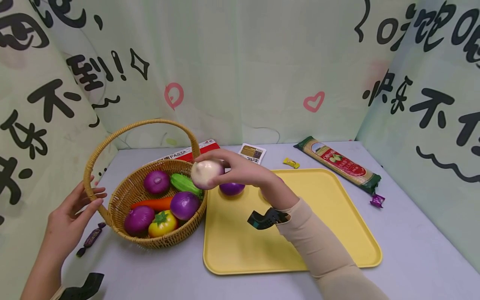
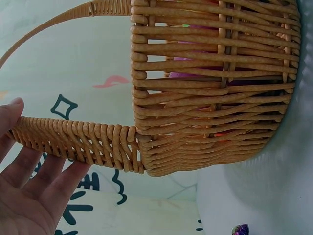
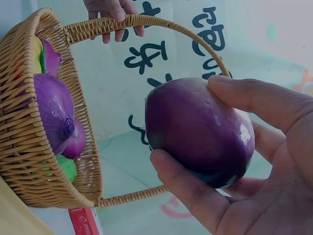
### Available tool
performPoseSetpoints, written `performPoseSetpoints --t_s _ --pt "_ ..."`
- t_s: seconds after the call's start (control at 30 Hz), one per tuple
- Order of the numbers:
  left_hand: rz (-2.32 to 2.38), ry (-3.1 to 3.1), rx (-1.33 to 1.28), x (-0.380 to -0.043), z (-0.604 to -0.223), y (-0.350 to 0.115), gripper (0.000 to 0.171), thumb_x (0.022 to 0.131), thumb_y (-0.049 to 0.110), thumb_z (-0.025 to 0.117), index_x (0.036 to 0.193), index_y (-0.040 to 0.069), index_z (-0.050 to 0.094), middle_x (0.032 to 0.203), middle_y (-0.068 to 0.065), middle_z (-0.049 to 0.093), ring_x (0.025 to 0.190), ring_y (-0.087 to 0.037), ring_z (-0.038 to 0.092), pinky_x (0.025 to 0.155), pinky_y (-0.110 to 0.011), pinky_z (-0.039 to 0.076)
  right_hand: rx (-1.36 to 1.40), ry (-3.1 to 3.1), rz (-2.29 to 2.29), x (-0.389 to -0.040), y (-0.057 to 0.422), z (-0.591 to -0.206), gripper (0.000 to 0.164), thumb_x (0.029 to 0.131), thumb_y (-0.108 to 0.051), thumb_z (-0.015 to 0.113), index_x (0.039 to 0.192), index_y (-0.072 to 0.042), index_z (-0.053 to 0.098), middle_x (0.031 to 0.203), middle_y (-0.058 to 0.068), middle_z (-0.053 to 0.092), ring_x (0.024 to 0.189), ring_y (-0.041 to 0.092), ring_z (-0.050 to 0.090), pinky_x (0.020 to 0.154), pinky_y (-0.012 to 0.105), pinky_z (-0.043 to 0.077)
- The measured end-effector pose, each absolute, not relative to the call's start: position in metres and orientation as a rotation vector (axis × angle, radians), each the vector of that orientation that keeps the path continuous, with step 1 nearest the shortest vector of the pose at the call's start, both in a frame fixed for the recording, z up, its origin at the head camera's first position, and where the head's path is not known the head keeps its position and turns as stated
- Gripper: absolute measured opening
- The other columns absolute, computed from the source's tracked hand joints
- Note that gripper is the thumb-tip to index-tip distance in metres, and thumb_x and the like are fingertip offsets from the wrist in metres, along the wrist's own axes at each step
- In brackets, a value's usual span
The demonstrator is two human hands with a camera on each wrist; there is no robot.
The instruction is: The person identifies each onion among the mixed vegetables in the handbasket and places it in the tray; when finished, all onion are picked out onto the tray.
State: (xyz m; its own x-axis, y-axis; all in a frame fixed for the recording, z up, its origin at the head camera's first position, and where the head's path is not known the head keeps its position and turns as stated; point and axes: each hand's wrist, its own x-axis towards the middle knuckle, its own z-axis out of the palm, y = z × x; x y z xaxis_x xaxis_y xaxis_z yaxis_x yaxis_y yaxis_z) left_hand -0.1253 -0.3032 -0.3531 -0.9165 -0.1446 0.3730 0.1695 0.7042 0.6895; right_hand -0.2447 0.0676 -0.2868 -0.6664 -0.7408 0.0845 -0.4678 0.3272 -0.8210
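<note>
My right hand (image 1: 240, 166) grips a purple-and-white turnip (image 1: 205, 174) beside the basket's right rim, above the tray's left edge. In the right wrist view the turnip (image 3: 198, 129) shows its glossy purple side between thumb and fingers. At the left, my left hand (image 1: 71, 216) holds the arched handle of the wicker basket (image 1: 168, 241), thumb on one side and fingers on the other, as the left wrist view shows on the handle (image 2: 73, 139). Inside lie several purple onions (image 1: 156, 182), a carrot (image 1: 153, 203), a green vegetable (image 1: 185, 184) and a yellow tomato (image 1: 163, 224).
On the yellow tray (image 1: 285, 250) sits a purple vegetable (image 1: 231, 189), partly behind my right hand. Behind are a red pasta box (image 1: 187, 153), a printed card (image 1: 252, 153) and a yellow candy (image 1: 291, 163). A pasta bag (image 1: 339, 163) and purple candy (image 1: 377, 201) lie right; a dark candy (image 1: 91, 239) lies left.
</note>
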Motion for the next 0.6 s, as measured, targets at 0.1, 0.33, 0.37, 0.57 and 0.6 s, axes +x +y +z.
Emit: performPoseSetpoints --t_s 0.1,0.33,0.37,0.57,0.6 --pt "-1.076 -2.511 -0.019 -0.125 -0.353 -0.303 0.059 0.094 0.023 0.057 0.146 0.035 0.031 0.105 0.04 0.045 0.093 0.027 0.044 0.068 0.004 0.039 -1.067 2.303 -1.263 -0.245 0.07 -0.288 0.051 0.079 -0.022 0.074 0.126 -0.028 0.057 0.132 -0.005 0.05 0.114 0.018 0.05 0.095 0.037 0.046" --pt "-1.087 -2.519 -0.013 -0.125 -0.351 -0.302 0.059 0.094 0.023 0.056 0.146 0.035 0.031 0.105 0.04 0.045 0.093 0.027 0.043 0.067 0.003 0.039 -0.965 2.303 -1.296 -0.243 0.077 -0.291 0.049 0.078 -0.026 0.076 0.123 -0.034 0.058 0.128 -0.008 0.051 0.112 0.018 0.051 0.094 0.038 0.046" --pt "-1.088 -2.517 -0.015 -0.125 -0.351 -0.302 0.059 0.094 0.023 0.056 0.146 0.035 0.031 0.104 0.04 0.045 0.093 0.028 0.043 0.067 0.003 0.039 -0.947 2.306 -1.298 -0.242 0.078 -0.291 0.05 0.077 -0.027 0.076 0.123 -0.036 0.058 0.129 -0.009 0.051 0.112 0.018 0.051 0.094 0.037 0.046" --pt "-1.09 -2.512 -0.022 -0.125 -0.351 -0.302 0.059 0.094 0.022 0.056 0.146 0.034 0.032 0.104 0.04 0.045 0.093 0.028 0.044 0.067 0.003 0.04 -0.871 2.276 -1.33 -0.241 0.086 -0.296 0.051 0.078 -0.028 0.075 0.124 -0.038 0.056 0.13 -0.008 0.049 0.112 0.02 0.052 0.09 0.036 0.049" --pt "-1.089 -2.513 -0.022 -0.125 -0.351 -0.302 0.059 0.094 0.022 0.056 0.146 0.034 0.032 0.104 0.04 0.045 0.093 0.028 0.044 0.067 0.003 0.039 -0.872 2.268 -1.339 -0.241 0.087 -0.297 0.051 0.079 -0.027 0.075 0.124 -0.037 0.055 0.13 -0.008 0.049 0.111 0.021 0.053 0.089 0.036 0.049"
